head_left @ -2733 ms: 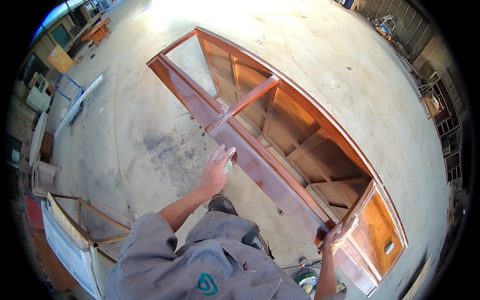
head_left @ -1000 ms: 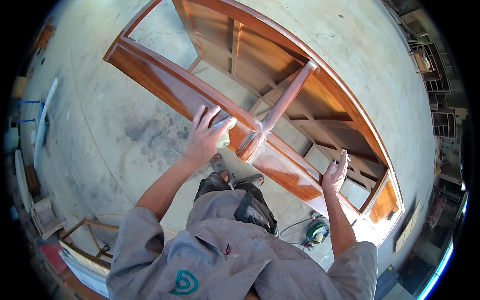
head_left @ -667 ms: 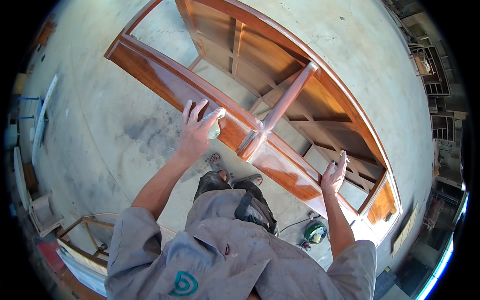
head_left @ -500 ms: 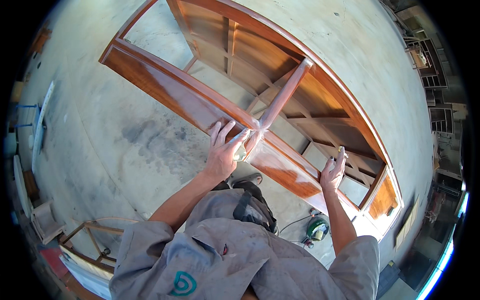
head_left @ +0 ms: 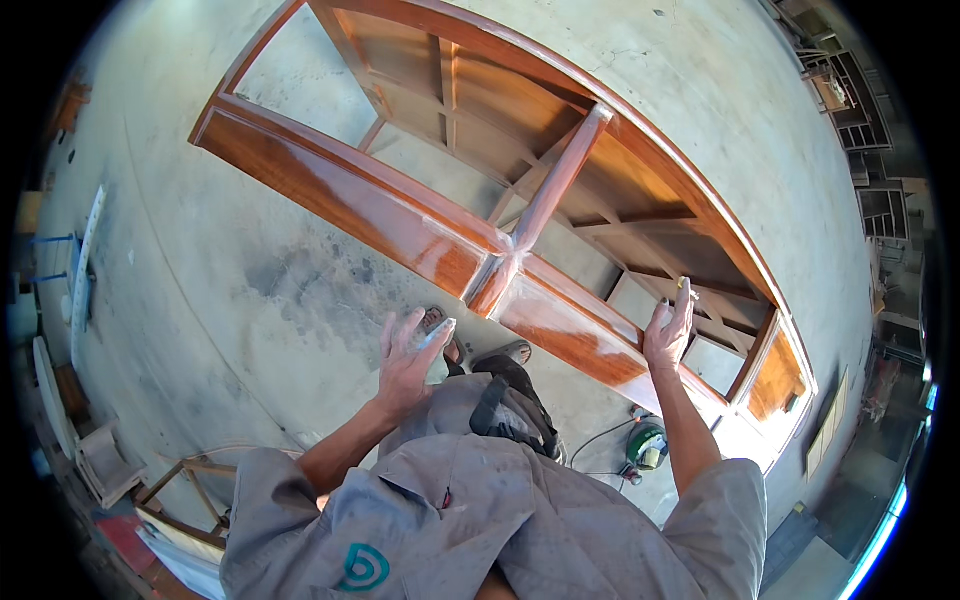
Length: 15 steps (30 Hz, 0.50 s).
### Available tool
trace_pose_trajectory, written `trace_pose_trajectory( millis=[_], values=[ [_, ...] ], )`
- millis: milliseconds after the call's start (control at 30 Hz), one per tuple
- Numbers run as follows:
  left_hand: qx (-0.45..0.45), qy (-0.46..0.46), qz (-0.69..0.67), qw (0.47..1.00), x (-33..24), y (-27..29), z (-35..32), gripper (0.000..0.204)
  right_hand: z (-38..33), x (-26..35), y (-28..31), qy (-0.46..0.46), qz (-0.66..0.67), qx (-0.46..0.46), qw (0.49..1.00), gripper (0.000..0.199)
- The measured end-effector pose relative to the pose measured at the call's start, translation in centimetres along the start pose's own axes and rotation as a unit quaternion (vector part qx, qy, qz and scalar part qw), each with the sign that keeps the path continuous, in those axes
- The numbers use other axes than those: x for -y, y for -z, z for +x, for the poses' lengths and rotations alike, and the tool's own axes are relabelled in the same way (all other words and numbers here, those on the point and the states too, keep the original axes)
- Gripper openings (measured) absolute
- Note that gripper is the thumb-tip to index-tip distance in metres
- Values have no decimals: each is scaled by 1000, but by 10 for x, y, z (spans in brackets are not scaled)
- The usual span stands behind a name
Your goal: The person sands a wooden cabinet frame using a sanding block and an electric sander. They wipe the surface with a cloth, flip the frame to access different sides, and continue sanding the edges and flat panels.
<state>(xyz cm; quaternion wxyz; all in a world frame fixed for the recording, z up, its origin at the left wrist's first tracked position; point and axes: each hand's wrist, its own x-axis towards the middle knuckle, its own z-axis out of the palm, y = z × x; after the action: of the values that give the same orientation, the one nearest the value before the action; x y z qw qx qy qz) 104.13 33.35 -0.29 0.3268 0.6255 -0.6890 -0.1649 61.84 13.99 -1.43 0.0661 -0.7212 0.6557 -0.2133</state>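
Rubbing down, it appears: pale pad (head_left: 437, 370) pinched in the half-curled left hand (head_left: 404, 367), apart from the wooden frame (head_left: 340, 193) just ahead; right hand (head_left: 668, 335) loosely open beside it, contact unclear; best worked in light, even strokes with the grain.

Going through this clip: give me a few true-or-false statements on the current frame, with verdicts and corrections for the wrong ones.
1. The left hand holds a pale pad. True.
2. The left hand is pressed flat on the wooden frame. False: in the picture it is off the wooden frame, over the floor.
3. A green, rounded object with a cable lies on the floor. True.
4. Both hands wear gloves. False: both are bare, the right hand included.
5. The person's shirt is bright red. False: the shirt is grey.
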Motion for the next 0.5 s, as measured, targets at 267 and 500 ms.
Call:
trace_pose_trajectory(
  millis=[267,500],
  values=[
    [-15,12,-27,999,-1,-21,38,68,3,3,0,5,-9,-5,1000,67],
    [-41,32,-68,996,-9,-35,44,68,7,8,1,0,-1,-2,1000,67]
  ],
)
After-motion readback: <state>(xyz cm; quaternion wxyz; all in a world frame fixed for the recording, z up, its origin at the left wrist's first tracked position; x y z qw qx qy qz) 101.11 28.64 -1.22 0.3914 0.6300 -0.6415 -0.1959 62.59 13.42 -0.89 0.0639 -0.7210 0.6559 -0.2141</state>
